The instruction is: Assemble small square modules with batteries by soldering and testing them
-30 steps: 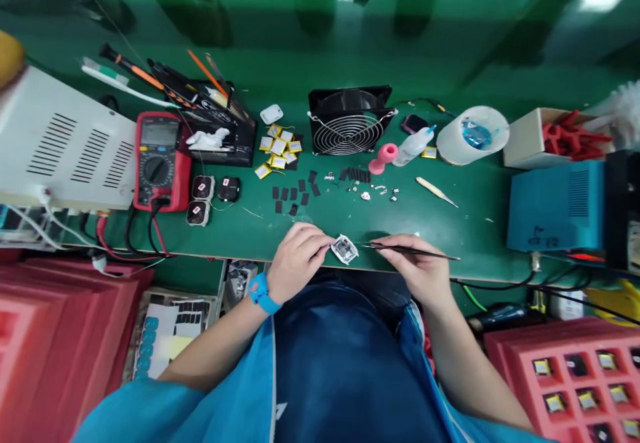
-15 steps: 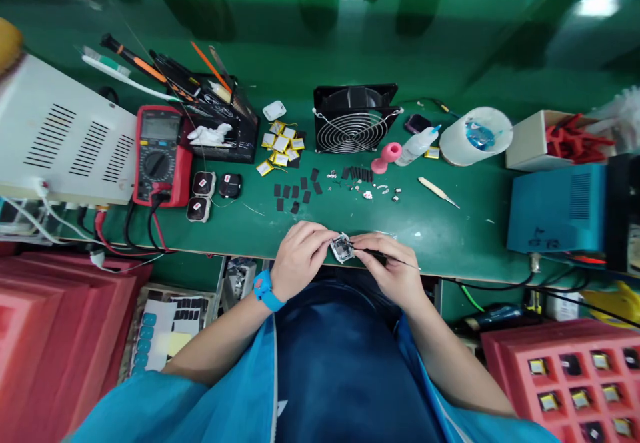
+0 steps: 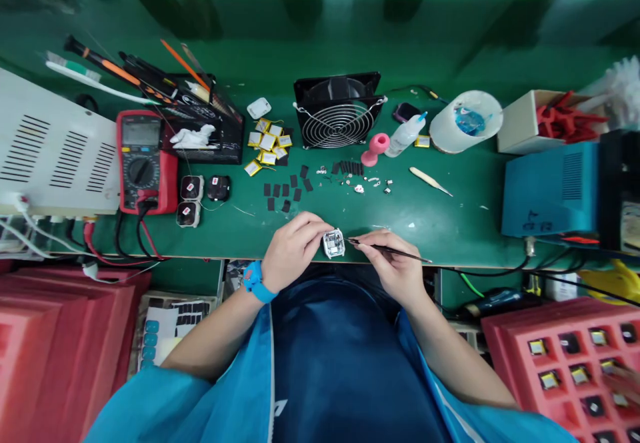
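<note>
My left hand (image 3: 293, 250) pinches a small square silver device (image 3: 333, 243) at the near edge of the green bench (image 3: 450, 216). A blue band sits on that wrist. My right hand (image 3: 393, 263) grips thin black tweezers (image 3: 395, 252), and their tip touches the device's right side. Just beyond the hands lie several small black pads (image 3: 285, 193) and tiny metal parts (image 3: 367, 183).
A red multimeter (image 3: 143, 163) and a white vented box (image 3: 53, 153) stand at the left, a black fan (image 3: 337, 113) at the middle back, a blue box (image 3: 550, 190) at the right. Yellow-taped batteries (image 3: 267, 146) lie near the fan. Red trays (image 3: 565, 356) sit below the bench.
My right hand came in from the right and brought the tweezers' tip against the device. My left hand has turned the device slightly. The whole view has shifted a little.
</note>
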Tool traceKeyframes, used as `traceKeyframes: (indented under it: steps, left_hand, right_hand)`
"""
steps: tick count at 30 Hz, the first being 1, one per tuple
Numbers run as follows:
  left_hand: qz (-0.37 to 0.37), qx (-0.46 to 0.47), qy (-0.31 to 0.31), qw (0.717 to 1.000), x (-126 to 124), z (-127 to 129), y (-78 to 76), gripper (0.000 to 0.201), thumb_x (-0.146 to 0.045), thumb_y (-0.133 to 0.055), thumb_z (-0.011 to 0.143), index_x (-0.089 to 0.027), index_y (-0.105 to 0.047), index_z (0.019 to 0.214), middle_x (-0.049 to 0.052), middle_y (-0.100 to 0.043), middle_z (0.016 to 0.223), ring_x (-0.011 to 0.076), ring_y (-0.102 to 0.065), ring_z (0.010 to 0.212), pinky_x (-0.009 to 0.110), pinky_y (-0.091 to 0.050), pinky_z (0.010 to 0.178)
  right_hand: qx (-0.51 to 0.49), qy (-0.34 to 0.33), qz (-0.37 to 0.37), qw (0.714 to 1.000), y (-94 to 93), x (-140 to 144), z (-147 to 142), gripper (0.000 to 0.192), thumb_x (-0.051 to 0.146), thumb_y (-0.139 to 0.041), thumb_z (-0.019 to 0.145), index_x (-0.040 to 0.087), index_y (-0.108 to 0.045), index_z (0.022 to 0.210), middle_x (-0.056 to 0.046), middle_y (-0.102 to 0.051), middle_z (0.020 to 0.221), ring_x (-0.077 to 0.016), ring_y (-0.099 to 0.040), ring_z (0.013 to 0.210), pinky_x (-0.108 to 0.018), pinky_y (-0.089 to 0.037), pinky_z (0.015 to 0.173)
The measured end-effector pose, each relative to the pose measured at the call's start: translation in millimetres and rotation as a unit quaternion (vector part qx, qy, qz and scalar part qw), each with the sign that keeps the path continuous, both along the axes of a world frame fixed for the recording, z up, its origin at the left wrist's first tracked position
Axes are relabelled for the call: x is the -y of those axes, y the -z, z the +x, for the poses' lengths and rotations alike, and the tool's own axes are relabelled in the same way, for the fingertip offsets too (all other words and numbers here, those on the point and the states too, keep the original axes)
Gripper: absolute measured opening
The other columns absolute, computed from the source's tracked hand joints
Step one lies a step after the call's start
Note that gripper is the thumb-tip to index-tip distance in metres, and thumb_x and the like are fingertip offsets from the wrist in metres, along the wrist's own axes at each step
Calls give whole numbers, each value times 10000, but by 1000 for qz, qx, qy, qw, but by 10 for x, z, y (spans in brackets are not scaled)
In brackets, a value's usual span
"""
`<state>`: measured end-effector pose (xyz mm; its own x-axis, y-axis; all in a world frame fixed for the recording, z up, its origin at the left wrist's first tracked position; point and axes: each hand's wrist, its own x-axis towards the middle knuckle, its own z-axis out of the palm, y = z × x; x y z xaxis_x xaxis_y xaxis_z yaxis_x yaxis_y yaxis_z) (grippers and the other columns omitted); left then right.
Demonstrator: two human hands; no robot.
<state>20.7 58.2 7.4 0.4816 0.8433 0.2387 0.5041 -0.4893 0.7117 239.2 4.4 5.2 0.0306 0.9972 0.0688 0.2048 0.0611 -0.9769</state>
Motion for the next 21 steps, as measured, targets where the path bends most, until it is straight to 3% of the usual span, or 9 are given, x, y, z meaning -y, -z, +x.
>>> traceKeyframes:
  steps: [4,8,16,21]
  left_hand:
    - [-3,-40,77,996,-145,-25,-60,244,-140,-486,1030,-202,-712,1100,50,-703,1039,152,-696,933,275,-588,832]
    - [13,-74,109,991,-222,-10,-110,247,-161,-467,1044,-195,-705,1102,54,-706,1031,153,-696,911,277,-590,815]
    - [27,-51,88,994,-203,47,-58,245,-135,-487,1039,-199,-688,1164,55,-730,1066,155,-713,971,274,-597,854]
    - [2,-19,18,1000,-97,47,2,350,-127,-471,1040,-251,-614,1335,50,-720,1176,156,-707,1039,310,-593,937]
  right_hand:
    - [-4,14,-8,1000,21,10,-12,74,264,-689,934,260,-757,905,-38,-798,894,-205,-743,826,-356,-602,748]
    - [-8,21,-2,1000,18,-3,-20,82,269,-688,929,259,-760,892,-33,-795,870,-201,-739,805,-346,-596,730]
    - [-9,18,12,1000,22,-14,-20,82,237,-682,932,254,-757,903,-27,-789,866,-188,-735,794,-335,-594,737]
    - [-14,15,10,1000,40,-12,-9,78,222,-687,931,254,-757,919,-32,-787,881,-188,-733,805,-334,-592,737]
